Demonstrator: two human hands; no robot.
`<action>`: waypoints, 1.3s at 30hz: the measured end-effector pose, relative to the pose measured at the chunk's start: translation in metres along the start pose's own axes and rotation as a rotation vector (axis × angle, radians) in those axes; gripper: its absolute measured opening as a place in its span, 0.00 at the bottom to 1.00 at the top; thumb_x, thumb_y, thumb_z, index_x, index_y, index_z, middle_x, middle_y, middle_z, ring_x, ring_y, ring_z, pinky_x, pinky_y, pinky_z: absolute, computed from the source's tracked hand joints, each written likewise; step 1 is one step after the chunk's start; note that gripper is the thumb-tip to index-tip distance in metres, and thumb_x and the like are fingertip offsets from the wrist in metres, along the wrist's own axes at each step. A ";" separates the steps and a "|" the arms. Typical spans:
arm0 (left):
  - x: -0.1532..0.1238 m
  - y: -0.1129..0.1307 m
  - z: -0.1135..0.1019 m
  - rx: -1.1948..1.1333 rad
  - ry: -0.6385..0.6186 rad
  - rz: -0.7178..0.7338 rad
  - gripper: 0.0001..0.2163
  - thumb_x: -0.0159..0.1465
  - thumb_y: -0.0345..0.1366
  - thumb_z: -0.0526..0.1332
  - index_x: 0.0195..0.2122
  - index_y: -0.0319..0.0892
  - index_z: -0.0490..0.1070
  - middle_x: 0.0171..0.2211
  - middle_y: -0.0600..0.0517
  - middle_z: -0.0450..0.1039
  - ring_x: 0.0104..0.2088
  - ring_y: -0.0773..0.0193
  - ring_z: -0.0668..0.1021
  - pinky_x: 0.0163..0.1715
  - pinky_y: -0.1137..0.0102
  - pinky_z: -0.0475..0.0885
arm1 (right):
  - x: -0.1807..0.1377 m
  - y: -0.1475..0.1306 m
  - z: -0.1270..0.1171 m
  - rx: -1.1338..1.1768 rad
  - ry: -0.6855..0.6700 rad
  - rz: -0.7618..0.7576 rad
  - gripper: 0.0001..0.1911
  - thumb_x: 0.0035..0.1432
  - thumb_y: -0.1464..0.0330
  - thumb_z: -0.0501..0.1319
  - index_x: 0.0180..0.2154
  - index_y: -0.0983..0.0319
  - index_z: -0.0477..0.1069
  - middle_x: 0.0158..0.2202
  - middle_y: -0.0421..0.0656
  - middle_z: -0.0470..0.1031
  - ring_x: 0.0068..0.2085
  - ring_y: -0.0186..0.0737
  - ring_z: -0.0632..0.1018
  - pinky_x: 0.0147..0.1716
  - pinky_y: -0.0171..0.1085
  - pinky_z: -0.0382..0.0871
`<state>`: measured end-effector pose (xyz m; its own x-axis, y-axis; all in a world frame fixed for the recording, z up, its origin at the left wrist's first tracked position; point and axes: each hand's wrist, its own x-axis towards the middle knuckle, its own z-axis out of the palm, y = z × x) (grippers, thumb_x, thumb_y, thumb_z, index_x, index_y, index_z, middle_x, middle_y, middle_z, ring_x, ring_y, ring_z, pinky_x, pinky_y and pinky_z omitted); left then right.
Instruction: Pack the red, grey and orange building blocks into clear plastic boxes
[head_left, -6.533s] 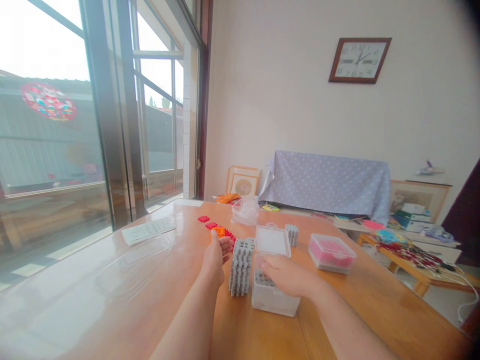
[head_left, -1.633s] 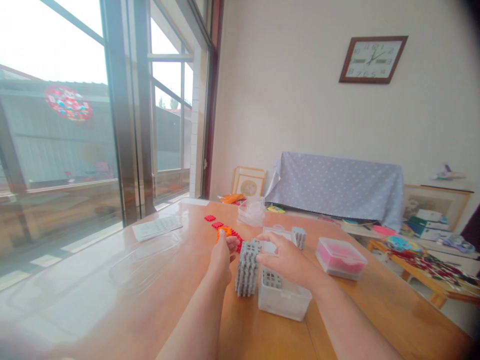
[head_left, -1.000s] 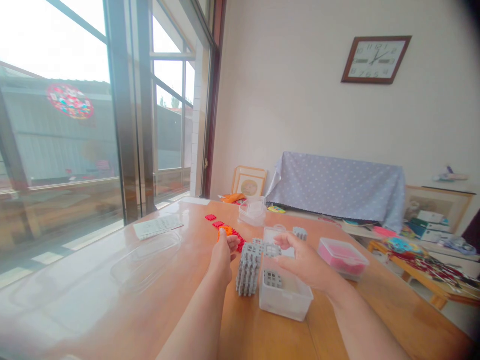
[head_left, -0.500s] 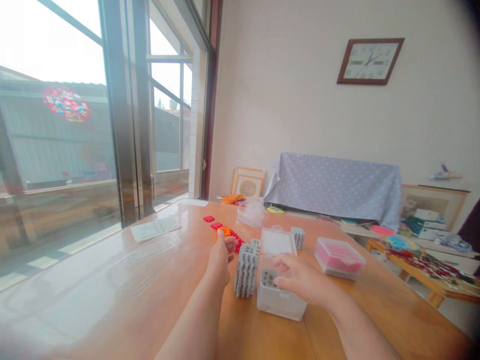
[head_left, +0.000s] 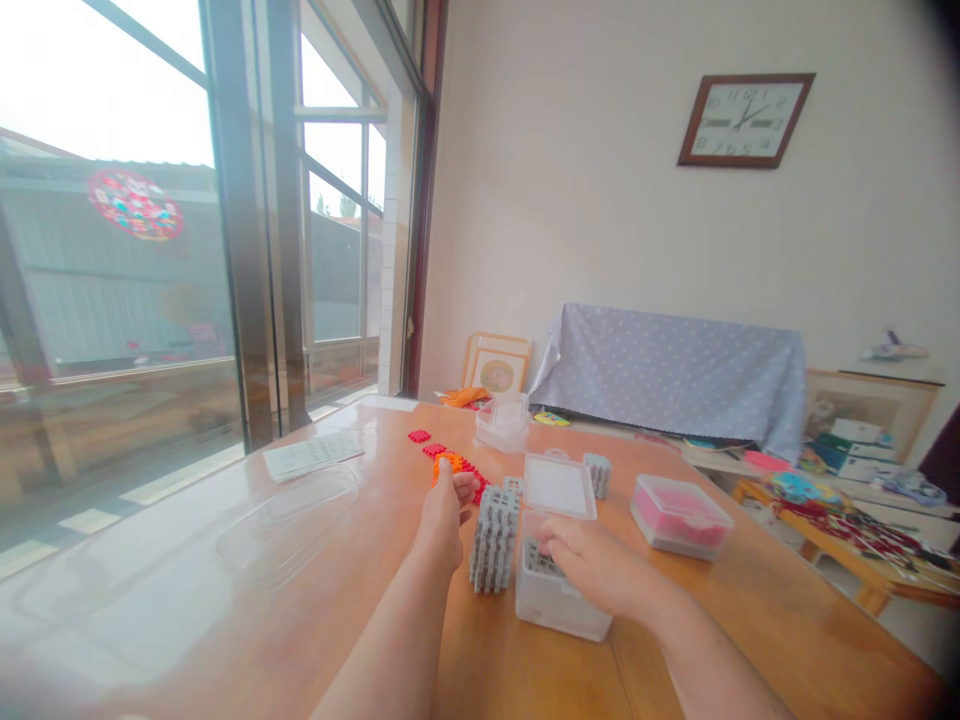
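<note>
My left hand [head_left: 448, 505] is beside a tall stack of grey interlocking plastic tiles [head_left: 493, 540], its fingers loosely curved and apart, with nothing seen in them. Orange tiles [head_left: 448, 465] and red tiles [head_left: 472, 480] lie just beyond it, partly hidden. My right hand [head_left: 592, 565] reaches into an open clear plastic box [head_left: 559, 605]. Its fingers are pinched together at a grey tile [head_left: 546, 562] inside; the hand covers part of the box. Behind, the box's lid [head_left: 555, 485] is flipped back.
A smaller grey tile stack [head_left: 598, 476] stands behind the lid. To the right sits a closed box with pink contents [head_left: 681, 515]. An empty-looking clear container [head_left: 502, 422] stands farther back. A printed sheet [head_left: 313, 455] lies at left, near the window.
My right hand's fingers have drawn together over the grey tiles in the box, and the hand has sunk slightly. My left hand stays about where it was.
</note>
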<state>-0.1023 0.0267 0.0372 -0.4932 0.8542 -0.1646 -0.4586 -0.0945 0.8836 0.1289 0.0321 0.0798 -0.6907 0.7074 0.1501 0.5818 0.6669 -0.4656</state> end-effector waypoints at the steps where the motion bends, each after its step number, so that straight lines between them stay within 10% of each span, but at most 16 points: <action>1: 0.000 -0.001 0.000 0.000 -0.001 0.001 0.32 0.61 0.66 0.52 0.40 0.40 0.76 0.49 0.41 0.78 0.51 0.50 0.76 0.42 0.62 0.66 | 0.001 -0.001 0.001 0.007 0.003 -0.003 0.12 0.64 0.68 0.52 0.33 0.59 0.73 0.34 0.41 0.79 0.36 0.41 0.75 0.37 0.36 0.63; 9: -0.001 -0.001 0.000 -0.001 -0.014 0.012 0.32 0.59 0.68 0.53 0.39 0.41 0.76 0.48 0.40 0.78 0.51 0.49 0.76 0.43 0.62 0.66 | 0.009 -0.010 0.002 0.073 0.019 -0.065 0.15 0.66 0.67 0.50 0.40 0.57 0.76 0.38 0.43 0.80 0.41 0.43 0.77 0.42 0.38 0.66; 23: 0.003 -0.004 0.001 0.021 0.002 -0.002 0.33 0.60 0.68 0.51 0.39 0.41 0.76 0.46 0.42 0.78 0.47 0.53 0.76 0.41 0.63 0.65 | 0.002 -0.008 -0.006 -0.199 0.168 0.264 0.12 0.64 0.65 0.53 0.42 0.57 0.74 0.34 0.43 0.80 0.37 0.42 0.78 0.37 0.36 0.61; 30: 0.002 -0.004 0.001 0.040 0.000 0.018 0.34 0.58 0.70 0.51 0.38 0.42 0.76 0.44 0.42 0.79 0.45 0.53 0.76 0.41 0.62 0.65 | 0.021 -0.025 -0.008 0.173 0.240 -0.014 0.20 0.58 0.62 0.61 0.52 0.56 0.73 0.54 0.45 0.76 0.56 0.46 0.74 0.54 0.42 0.65; 39: 0.001 -0.002 0.001 0.039 -0.004 0.017 0.34 0.58 0.70 0.51 0.38 0.42 0.75 0.44 0.42 0.79 0.45 0.53 0.77 0.41 0.62 0.66 | 0.040 -0.030 -0.005 0.221 0.201 -0.057 0.22 0.53 0.67 0.64 0.51 0.58 0.74 0.53 0.47 0.77 0.55 0.48 0.75 0.56 0.46 0.66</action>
<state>-0.1012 0.0282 0.0351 -0.4977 0.8547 -0.1472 -0.4206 -0.0894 0.9029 0.0863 0.0415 0.1035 -0.6082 0.7171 0.3404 0.4221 0.6554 -0.6264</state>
